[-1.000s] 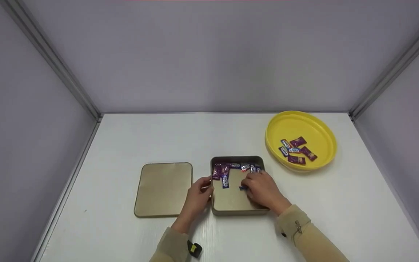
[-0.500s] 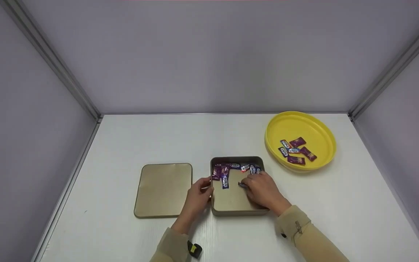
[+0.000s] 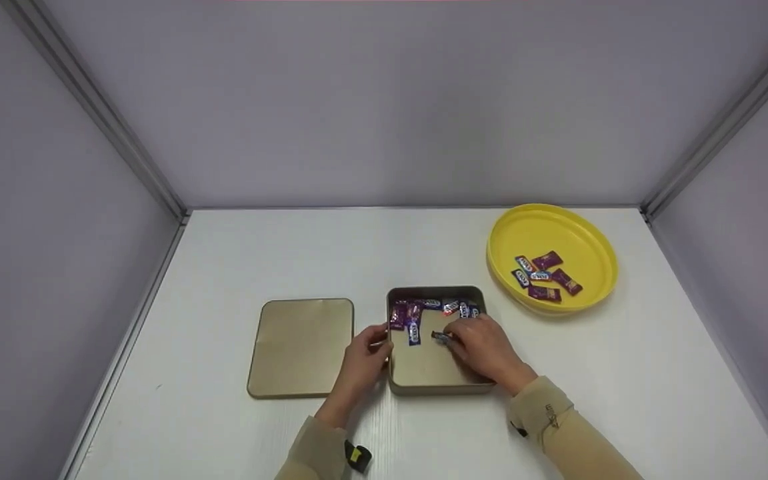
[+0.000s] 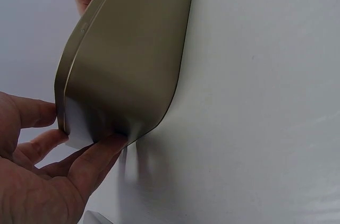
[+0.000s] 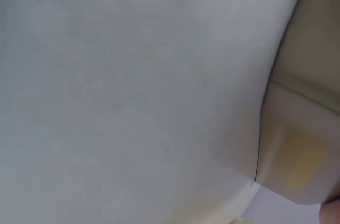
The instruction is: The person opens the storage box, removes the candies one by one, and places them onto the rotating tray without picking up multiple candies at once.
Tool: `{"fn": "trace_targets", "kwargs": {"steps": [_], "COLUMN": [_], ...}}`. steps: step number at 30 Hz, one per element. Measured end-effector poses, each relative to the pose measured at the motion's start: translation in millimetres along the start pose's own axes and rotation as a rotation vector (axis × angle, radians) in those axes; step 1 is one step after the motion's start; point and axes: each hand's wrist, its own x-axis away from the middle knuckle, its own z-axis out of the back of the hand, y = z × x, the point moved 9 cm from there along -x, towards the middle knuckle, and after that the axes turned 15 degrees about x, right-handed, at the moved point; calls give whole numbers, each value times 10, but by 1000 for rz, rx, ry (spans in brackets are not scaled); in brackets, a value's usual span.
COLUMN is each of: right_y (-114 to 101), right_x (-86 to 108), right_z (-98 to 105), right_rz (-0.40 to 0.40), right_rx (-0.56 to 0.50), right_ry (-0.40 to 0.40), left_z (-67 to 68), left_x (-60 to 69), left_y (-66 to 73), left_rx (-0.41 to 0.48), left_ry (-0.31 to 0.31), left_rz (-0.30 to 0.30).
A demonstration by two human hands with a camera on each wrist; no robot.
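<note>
A square gold tin [image 3: 424, 390] stands on the table, holding several purple-wrapped candies [image 3: 398, 315] and blue-wrapped candies [image 3: 414, 333] along its far and left sides. My right hand [image 3: 484, 343] reaches inside over the right wall and pinches a small wrapped candy [image 3: 441, 337] above the bare floor of the tin. My left hand [image 3: 363, 357] steadies the tin from the left. In the left wrist view, its fingertips [image 4: 111, 143] touch the outer wall and rim without wrapping round them. The right wrist view shows mostly table and the tin's outer side [image 5: 308, 75].
The tin's flat gold lid [image 3: 301, 347] lies to the left, close to my left forearm. At the back right is a round yellow tray [image 3: 557, 230] with several purple and blue candies. White table surface [image 3: 331, 253] stretches behind the tin, up to grey partition walls.
The candy between my right fingers has turned and shows more of its wrapper at the fingertips. My left hand and the tin keep their place.
</note>
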Motion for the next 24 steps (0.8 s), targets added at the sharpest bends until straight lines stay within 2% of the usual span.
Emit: {"fn": "trace_targets", "kwargs": {"steps": [5,13,24], "right_y": [10,54,154], "right_x": [-3,-25,3], "right_z": [29,45,86], "right_rz": [-2,-27,-153], "right_rx": [-45,-125,-257], "right_ry": [26,-13,-89], "left_z": [-4,1,2], "left_x": [5,2,-1], "left_y": [11,16,24], "left_rx": [-29,-35,-33], "left_ry": [-9,-10,-7], "left_rz": [-23,-21,-24]}}
